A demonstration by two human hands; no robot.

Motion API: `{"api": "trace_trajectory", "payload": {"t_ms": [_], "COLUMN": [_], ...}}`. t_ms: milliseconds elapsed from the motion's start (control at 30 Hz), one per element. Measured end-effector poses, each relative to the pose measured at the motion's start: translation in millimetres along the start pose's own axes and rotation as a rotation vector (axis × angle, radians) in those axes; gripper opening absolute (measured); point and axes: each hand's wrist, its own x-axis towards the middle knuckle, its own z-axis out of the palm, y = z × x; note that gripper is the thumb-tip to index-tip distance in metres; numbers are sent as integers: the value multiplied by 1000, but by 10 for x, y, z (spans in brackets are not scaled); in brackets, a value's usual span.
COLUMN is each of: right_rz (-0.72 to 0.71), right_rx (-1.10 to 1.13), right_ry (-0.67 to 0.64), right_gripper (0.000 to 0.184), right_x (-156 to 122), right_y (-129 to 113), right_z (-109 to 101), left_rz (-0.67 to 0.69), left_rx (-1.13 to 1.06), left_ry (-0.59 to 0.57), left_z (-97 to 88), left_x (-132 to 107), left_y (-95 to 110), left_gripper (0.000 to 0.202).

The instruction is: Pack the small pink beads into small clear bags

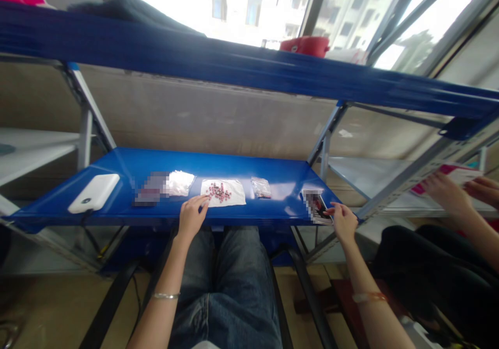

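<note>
Small dark red, bead-like pieces (220,192) lie loosely spread on a white sheet (237,198), which could be paper or cloth. My left hand (192,216) rests at the left edge of that sheet, its fingertips by the nearest pieces and the thumb a little apart; nothing shows in its grasp. Far to the right, my right hand (343,221) reaches over a phone-like device (323,211) at the front edge. Its index finger stretches onto the device's surface while the other fingers curl. The device's picture is partly pixelated.
Right of the sheet lies a small clear bag (261,188) with reddish contents. Leftward are a bag of white items (181,182), a dark, partly blurred packet (150,190) and a white cabled device (94,193). A blue shelf (234,68) crosses above. Another person's hands (444,190) hold something pink.
</note>
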Motion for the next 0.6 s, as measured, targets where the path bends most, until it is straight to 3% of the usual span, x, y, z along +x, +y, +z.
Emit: {"api": "trace_trajectory", "payload": {"t_ms": [233, 600], "right_rz": [17, 69], "right_rx": [-45, 47], "right_ry": [-4, 20], "right_gripper": [44, 40], "right_x": [-20, -73], "right_y": [-158, -151], "right_z": [-43, -45], "left_rz": [-56, -121], "left_rx": [-43, 53], "left_ry": [34, 33], "left_z": [12, 88], "left_x": [32, 152], "left_y": [-17, -36], "left_gripper": [26, 25]}}
